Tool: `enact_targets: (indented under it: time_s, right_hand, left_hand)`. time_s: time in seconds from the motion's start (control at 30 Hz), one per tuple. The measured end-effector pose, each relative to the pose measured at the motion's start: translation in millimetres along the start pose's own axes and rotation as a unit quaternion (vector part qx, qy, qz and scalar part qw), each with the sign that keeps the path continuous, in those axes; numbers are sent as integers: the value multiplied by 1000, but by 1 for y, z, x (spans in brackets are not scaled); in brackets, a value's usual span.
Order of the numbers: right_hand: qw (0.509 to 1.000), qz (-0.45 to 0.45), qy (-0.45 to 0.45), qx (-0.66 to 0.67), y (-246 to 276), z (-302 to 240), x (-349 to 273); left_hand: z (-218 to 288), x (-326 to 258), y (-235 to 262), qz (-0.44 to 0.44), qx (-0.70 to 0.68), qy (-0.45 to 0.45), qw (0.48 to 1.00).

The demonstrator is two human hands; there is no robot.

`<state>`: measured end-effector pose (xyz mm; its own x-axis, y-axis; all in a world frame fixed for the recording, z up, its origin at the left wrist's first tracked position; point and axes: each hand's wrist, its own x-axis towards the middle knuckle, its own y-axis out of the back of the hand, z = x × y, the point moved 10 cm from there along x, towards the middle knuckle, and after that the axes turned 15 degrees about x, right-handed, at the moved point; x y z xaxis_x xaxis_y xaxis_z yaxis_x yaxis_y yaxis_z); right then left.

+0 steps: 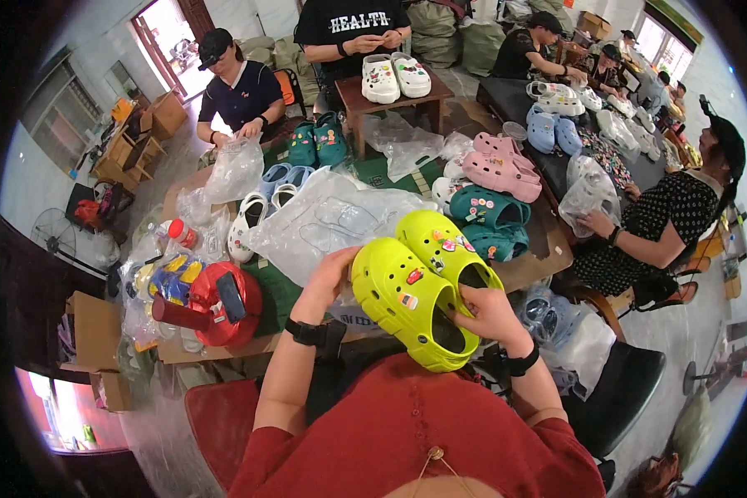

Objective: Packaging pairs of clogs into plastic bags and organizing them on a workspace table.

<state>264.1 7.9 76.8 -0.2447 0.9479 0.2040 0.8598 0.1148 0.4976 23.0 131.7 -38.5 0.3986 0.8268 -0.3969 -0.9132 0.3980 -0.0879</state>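
Observation:
A pair of yellow-green clogs (382,286) with small charms on the uppers is held up above the near edge of the table, toes pointing away to the upper left. My right hand (490,315) grips the pair at the heel openings, its thumb inside. Against the left clog's toe side rests my left hand (332,278), closed on it, its fingertips partly hidden. Just beyond the clogs a clear plastic bag (295,241) lies spread on the table.
Teal clogs (481,207) and pink clogs (502,166) lie to the right. A red round container (224,311) stands at the left. White clogs (397,76) sit on a small raised table. Co-workers handle bags and clogs around me. A black chair (631,390) is at my right.

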Motion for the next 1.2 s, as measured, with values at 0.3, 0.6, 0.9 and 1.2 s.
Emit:
enact_targets:
  time_s: [0.3, 0.6, 0.9, 1.2]
  right_hand:
    - [992, -77, 11, -97, -26, 14, -6]
    - [981, -86, 58, -164, -38, -9, -10]
    - [974, -87, 63, -198, -36, -20, -10]
    - [966, -120, 74, -215, -41, -21, -7]
  left_hand:
    - [69, -44, 2, 227, 441, -189, 848]
    - [105, -61, -35, 253, 474, -270, 799]
    - [76, -28, -14, 172, 625, -101, 755]
    - [83, -24, -16, 158, 675, -87, 715]
